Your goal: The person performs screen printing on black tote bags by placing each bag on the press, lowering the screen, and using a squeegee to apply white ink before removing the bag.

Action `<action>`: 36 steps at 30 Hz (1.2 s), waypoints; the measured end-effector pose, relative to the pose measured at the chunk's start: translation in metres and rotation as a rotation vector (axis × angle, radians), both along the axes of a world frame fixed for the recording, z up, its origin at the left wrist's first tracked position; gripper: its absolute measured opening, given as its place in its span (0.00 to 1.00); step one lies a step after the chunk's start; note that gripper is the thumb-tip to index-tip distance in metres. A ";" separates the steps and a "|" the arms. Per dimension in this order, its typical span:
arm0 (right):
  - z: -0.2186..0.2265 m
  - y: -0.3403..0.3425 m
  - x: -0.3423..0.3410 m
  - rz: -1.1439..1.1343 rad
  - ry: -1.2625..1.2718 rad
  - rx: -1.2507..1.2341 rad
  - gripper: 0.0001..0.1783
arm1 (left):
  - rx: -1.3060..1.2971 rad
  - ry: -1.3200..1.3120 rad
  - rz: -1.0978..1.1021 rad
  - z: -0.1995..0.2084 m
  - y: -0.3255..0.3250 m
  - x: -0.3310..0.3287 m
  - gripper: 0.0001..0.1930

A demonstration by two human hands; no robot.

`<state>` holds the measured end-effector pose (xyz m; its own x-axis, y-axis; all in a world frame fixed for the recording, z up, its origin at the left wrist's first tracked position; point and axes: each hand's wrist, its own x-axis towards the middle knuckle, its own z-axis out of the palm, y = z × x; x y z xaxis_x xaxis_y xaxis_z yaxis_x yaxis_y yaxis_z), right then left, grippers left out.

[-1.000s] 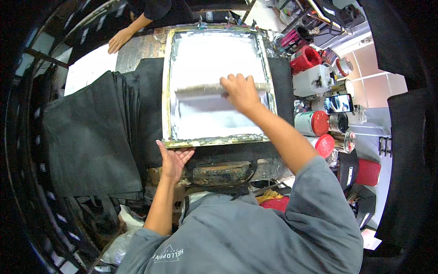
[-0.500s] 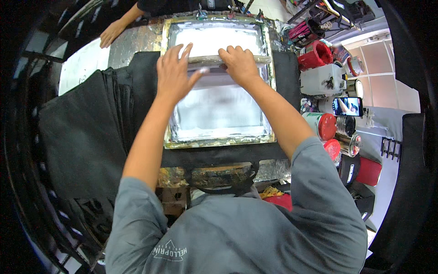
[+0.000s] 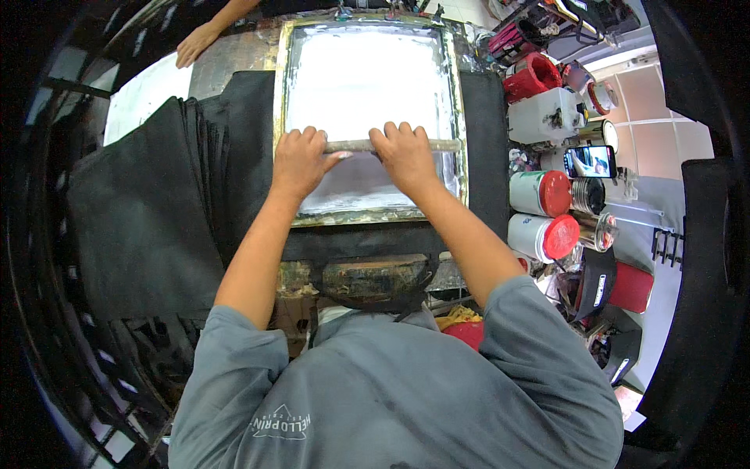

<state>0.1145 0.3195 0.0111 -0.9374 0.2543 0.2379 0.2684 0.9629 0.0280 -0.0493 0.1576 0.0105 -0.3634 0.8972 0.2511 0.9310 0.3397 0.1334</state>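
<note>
Across a screen-printing frame (image 3: 460, 102) lies a long squeegee (image 3: 350, 146), its handle running left to right over the lower half of the mesh. Both of my hands grip it. My left hand (image 3: 301, 166) is curled over its left end, thumb pointing inward. Right of centre, my right hand (image 3: 405, 162) has its fingers wrapped over the handle. White ink covers the screen above the squeegee, while the strip below looks greyer. Under the frame is a black fabric bag (image 3: 488, 148), with a strap loop hanging at the near side. The squeegee's blade is hidden.
A stack of black fabric bags (image 3: 144, 211) lies at the left. To the right stand red-lidded tubs (image 3: 535, 236), a white jug (image 3: 539, 117), a red container (image 3: 533, 76) and a phone (image 3: 590, 162). Another person's hand (image 3: 197, 44) rests on the table at the far left.
The squeegee has come toward me down the screen with my right hand. My left hand, lifted with spread fingers before, has closed on its left end. The view has also shifted slightly.
</note>
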 end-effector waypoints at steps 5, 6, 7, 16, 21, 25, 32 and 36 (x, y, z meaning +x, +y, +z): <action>0.000 -0.041 0.042 -0.028 -0.057 0.005 0.12 | 0.080 -0.040 -0.052 -0.001 -0.036 0.032 0.24; 0.000 -0.044 0.043 -0.025 -0.039 0.009 0.12 | 0.111 -0.051 -0.064 -0.001 -0.042 0.037 0.24; 0.000 -0.045 0.044 -0.024 -0.020 0.016 0.11 | -0.073 -0.150 0.016 0.001 -0.046 0.041 0.26; 0.016 -0.074 0.067 -0.073 -0.123 -0.184 0.29 | -0.101 -0.258 0.456 -0.016 -0.140 0.072 0.60; 0.018 -0.079 0.068 -0.072 -0.102 -0.259 0.31 | 0.033 -0.302 0.447 -0.055 -0.151 0.059 0.43; 0.037 -0.075 0.067 -0.053 -0.074 -0.226 0.30 | 0.208 -0.310 0.422 -0.042 -0.153 0.060 0.38; 0.119 -0.062 0.054 -0.023 0.025 -0.217 0.30 | 0.633 -0.806 0.432 0.028 -0.135 0.061 0.40; 0.172 -0.042 0.030 -0.031 0.099 -0.053 0.29 | 0.864 -0.949 0.396 0.098 -0.103 0.042 0.34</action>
<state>0.1450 0.2771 0.1834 -0.9015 0.2975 0.3141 0.2970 0.9535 -0.0509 -0.0076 0.0550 0.1087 -0.9079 0.3748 0.1877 0.2193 0.0430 0.9747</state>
